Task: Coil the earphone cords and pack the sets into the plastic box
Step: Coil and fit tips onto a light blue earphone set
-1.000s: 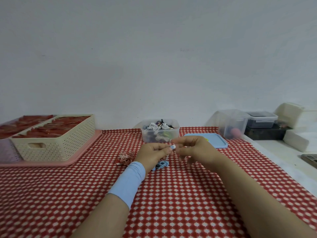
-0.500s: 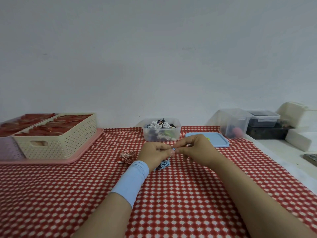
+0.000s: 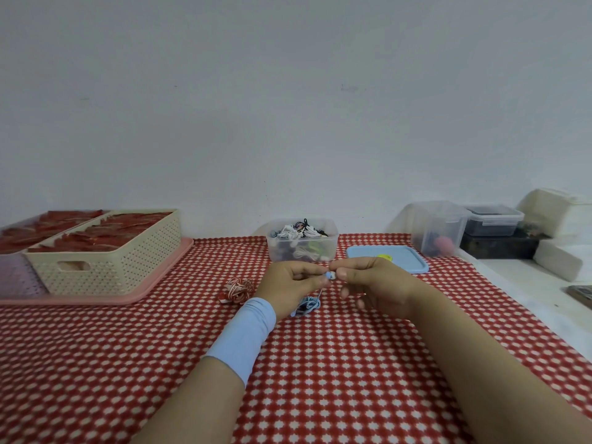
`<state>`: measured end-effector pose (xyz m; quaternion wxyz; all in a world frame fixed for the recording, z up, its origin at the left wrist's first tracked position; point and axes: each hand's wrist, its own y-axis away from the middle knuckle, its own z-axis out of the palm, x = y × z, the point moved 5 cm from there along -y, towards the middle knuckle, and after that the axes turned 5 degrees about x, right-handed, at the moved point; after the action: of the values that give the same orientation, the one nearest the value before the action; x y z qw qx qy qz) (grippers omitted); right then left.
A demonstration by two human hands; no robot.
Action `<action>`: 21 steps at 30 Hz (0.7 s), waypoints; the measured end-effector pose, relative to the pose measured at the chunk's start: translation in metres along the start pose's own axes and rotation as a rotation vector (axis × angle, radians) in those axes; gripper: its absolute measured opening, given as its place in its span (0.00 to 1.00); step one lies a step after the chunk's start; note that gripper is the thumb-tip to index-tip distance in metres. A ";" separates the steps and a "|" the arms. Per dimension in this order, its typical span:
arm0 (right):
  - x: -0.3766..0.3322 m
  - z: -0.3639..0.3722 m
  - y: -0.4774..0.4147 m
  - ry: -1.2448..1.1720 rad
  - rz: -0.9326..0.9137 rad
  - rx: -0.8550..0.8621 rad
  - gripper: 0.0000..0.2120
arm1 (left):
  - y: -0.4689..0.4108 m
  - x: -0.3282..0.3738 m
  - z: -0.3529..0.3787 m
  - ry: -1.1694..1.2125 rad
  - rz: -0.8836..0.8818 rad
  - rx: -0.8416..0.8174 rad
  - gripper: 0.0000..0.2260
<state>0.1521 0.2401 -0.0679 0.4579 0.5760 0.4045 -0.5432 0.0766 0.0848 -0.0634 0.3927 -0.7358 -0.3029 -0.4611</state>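
My left hand (image 3: 293,285) and my right hand (image 3: 373,283) meet over the middle of the red checked table, both pinching the ear-bud end of a blue earphone set (image 3: 330,276). Its blue cord (image 3: 307,306) hangs down to a loose bundle on the cloth under my left hand. A coiled red-and-white earphone set (image 3: 238,289) lies on the cloth just left of my left wrist. Behind my hands stands the clear plastic box (image 3: 302,248), open and holding several coiled sets. Its blue lid (image 3: 389,258) lies flat to the right of it.
A cream perforated basket (image 3: 109,262) with red items sits on a pink tray (image 3: 160,283) at the left. At the back right stand a clear container (image 3: 439,227), a dark lidded box (image 3: 493,221) and white blocks (image 3: 557,259). The wall is close behind.
Both hands have stayed together on the blue ear-bud end, shifting only slightly. The view has tilted a little, so everything sits a bit higher than one second ago.
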 end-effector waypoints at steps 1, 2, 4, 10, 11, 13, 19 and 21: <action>0.000 0.000 0.000 0.004 0.003 0.001 0.12 | 0.000 0.001 0.001 0.001 -0.005 -0.006 0.08; 0.000 0.000 0.000 0.013 0.004 -0.001 0.12 | 0.001 0.001 0.001 0.000 -0.008 -0.013 0.07; 0.001 0.002 0.000 0.036 0.008 -0.007 0.11 | 0.000 0.000 0.001 -0.007 -0.015 -0.023 0.07; 0.002 0.006 0.000 0.066 0.008 -0.010 0.08 | 0.000 -0.001 0.000 -0.021 -0.008 -0.033 0.07; 0.001 0.005 -0.001 0.030 0.004 -0.014 0.08 | 0.000 0.000 0.001 0.007 -0.016 -0.031 0.08; 0.000 0.004 0.000 0.002 0.004 -0.033 0.10 | 0.000 0.002 0.001 0.022 -0.019 -0.034 0.07; -0.002 0.004 -0.002 0.086 -0.040 0.018 0.06 | -0.002 0.000 -0.001 -0.026 0.012 -0.013 0.06; -0.002 0.004 -0.004 0.050 -0.054 0.063 0.08 | -0.004 0.000 -0.002 -0.055 0.039 0.053 0.07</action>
<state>0.1472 0.2376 -0.0665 0.4144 0.5922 0.4139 -0.5535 0.0730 0.0851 -0.0614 0.4126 -0.7433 -0.3112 -0.4249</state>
